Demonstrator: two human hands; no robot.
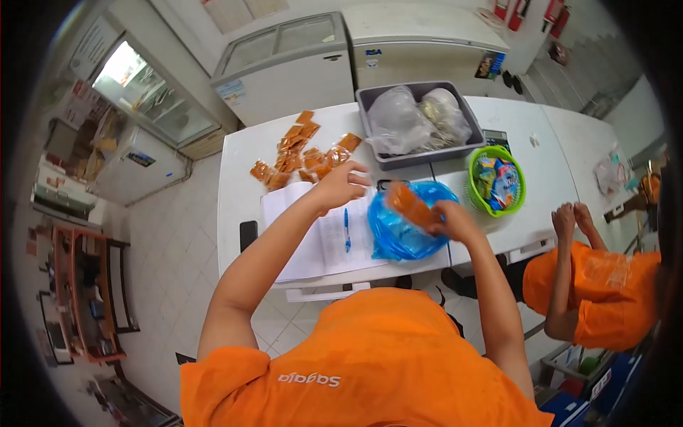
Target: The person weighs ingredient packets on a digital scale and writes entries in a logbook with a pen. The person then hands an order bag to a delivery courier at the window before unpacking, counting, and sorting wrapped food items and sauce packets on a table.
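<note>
My right hand [455, 220] is closed on some orange-brown sachets [410, 204], smeared by motion, above the mouth of a blue plastic bag [409, 245]. Over the top of an open notebook [299, 245], my left hand [345, 188] is held with its fingers curved and apart, nothing visible in it. Just beyond it lies a loose pile of similar orange-brown sachets [290, 148]. A blue pen [347, 231] rests on the notebook page.
A grey tub [384, 162] with filled plastic bags stands at the back. Right of the blue bag is a green basket [472, 193] of colourful packets, near a calculator [496, 138]. A phone [248, 235] lies at left. Another person in an orange shirt [612, 285] stands at right.
</note>
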